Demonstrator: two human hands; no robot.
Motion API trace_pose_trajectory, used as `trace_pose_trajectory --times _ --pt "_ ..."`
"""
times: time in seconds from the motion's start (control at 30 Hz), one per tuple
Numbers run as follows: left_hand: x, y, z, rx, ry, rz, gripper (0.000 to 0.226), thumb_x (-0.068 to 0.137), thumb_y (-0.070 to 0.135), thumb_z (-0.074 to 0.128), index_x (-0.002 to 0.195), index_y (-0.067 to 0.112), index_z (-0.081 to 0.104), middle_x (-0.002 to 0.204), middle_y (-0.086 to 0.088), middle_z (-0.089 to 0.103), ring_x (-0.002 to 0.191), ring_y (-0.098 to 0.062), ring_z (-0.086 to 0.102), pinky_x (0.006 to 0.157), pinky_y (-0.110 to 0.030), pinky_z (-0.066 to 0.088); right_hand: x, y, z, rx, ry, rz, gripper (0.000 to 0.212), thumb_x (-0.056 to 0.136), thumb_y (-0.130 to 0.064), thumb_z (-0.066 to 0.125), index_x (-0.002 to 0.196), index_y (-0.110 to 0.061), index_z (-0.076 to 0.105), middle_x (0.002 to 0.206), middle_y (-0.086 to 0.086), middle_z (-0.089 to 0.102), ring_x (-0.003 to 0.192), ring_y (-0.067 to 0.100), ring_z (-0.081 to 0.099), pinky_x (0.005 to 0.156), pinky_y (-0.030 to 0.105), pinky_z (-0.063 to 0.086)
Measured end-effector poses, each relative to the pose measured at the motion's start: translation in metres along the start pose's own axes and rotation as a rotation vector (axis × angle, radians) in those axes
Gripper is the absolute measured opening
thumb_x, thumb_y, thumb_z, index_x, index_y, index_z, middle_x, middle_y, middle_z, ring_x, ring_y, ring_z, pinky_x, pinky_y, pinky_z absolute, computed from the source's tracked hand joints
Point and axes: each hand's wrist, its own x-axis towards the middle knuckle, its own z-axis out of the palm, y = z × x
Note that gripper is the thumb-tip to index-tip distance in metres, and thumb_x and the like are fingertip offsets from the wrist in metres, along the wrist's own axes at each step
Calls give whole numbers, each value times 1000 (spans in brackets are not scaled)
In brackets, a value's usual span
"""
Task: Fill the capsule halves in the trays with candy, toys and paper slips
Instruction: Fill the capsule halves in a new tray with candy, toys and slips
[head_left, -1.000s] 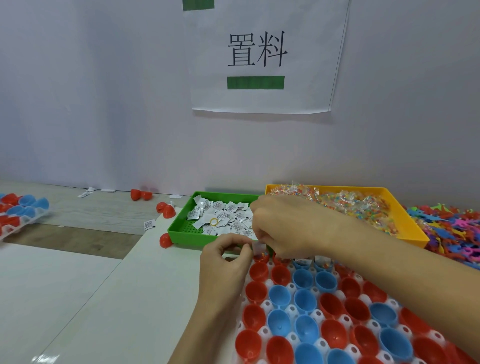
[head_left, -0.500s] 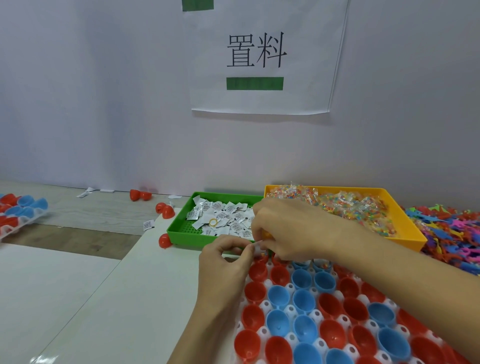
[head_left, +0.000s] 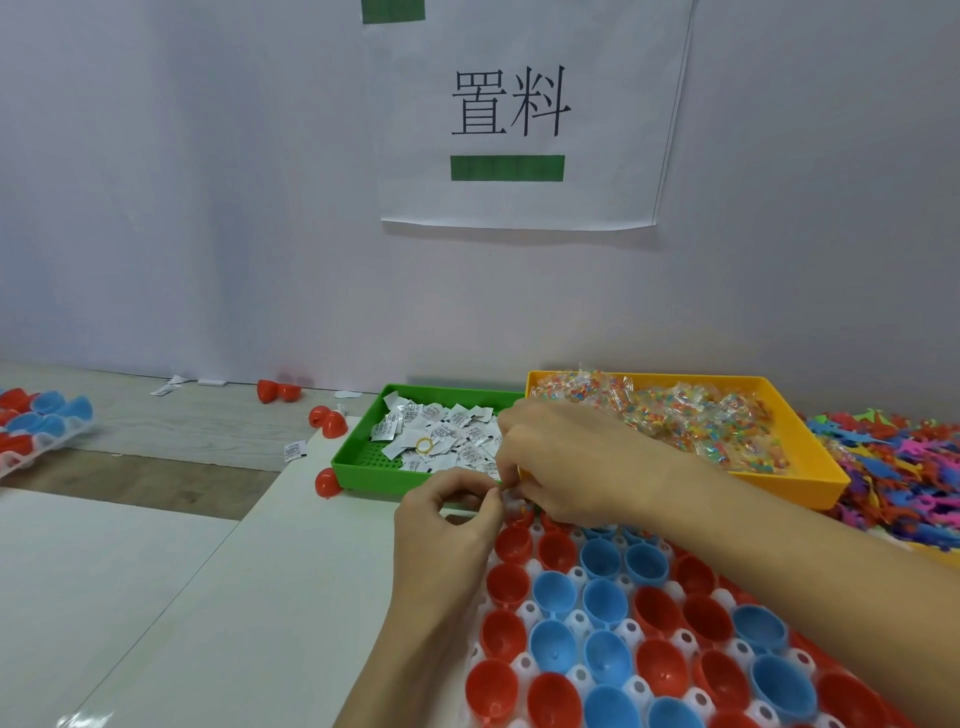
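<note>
Dozens of red and blue capsule halves (head_left: 602, 649) sit open in the white tray (head_left: 524, 662) nearest the camera, and every one in view looks empty, so I judge the filling barely begun. At the tray's far edge the left hand (head_left: 441, 525) and right hand (head_left: 566, 462) meet, each grip pinching a small paper slip (head_left: 506, 493). Beyond, on the table (head_left: 156, 597), the green bin (head_left: 363, 462) holds more slips, the yellow bin (head_left: 810, 467) wrapped candy (head_left: 701, 421), and toys (head_left: 904, 467) lie piled at right.
</note>
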Motion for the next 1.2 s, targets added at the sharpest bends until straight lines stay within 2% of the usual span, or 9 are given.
trace_pose_trajectory --times 0.2,0.33,0.5,0.67,0.77,0.87,0.97,1.1,1.2 --pt "0 0 1 6 -2 -6 19 77 -8 71 69 9 73 67 -3 70 60 0 61 57 -11 46 -5 5 -3 56 5 2 19 94 -24 61 108 -28 73 82 -15 36 93 9 44 74 26 39" --pt "-2 0 1 -33 -22 -20 18 75 -4 75 67 12 72 66 -1 70 61 -2 62 57 -12 47 -24 15 -10 201 101 74 21 98 -28 57 114 -30 71 97 -15 51 92 0 44 84 23 42" --pt "-2 -2 0 8 -34 -8 15 79 0 75 71 13 72 71 0 71 65 -1 62 60 -13 49 -92 33 -12 491 487 310 19 93 -16 66 104 -28 76 88 -15 64 86 6 60 70 10 42" --pt "-3 -3 1 -11 -28 -24 21 86 -1 67 83 18 74 79 0 72 77 -11 67 64 -19 53 -185 61 2 563 822 648 25 95 -11 60 105 -32 71 101 -14 71 94 10 67 75 15 52" --pt "-2 -3 2 -32 -12 -40 24 90 -1 61 84 19 73 80 2 73 79 -15 67 67 -27 54 -233 72 26 565 962 859 29 96 -4 56 101 -28 71 97 -7 72 89 15 67 79 30 54" --pt "-2 -4 -2 -38 -11 -45 29 93 -2 54 84 18 72 80 4 73 76 -11 68 66 -24 52 -258 74 49 584 1032 990 37 96 0 54 95 -34 69 96 -2 71 87 10 65 76 18 53" --pt "-1 -7 -2 -18 -9 -54 30 94 -3 49 84 13 72 85 -5 72 77 -18 69 66 -24 57 -268 77 65 553 1057 1067 31 95 1 54 96 -27 68 98 0 70 87 7 61 72 4 45" --pt "-2 -7 -2 -51 32 -84 30 92 -4 44 82 9 69 89 -19 70 75 -23 68 63 -19 59 -262 90 70 396 1059 1056 27 91 7 55 97 -14 71 96 3 64 87 5 54 70 1 40" --pt "-4 -5 -2 -68 35 -99 32 91 -3 41 81 9 69 89 -20 69 76 -24 69 61 -16 56 -252 99 73 313 992 1020 24 90 7 56 98 -7 73 97 8 65 90 13 55 74 9 39"
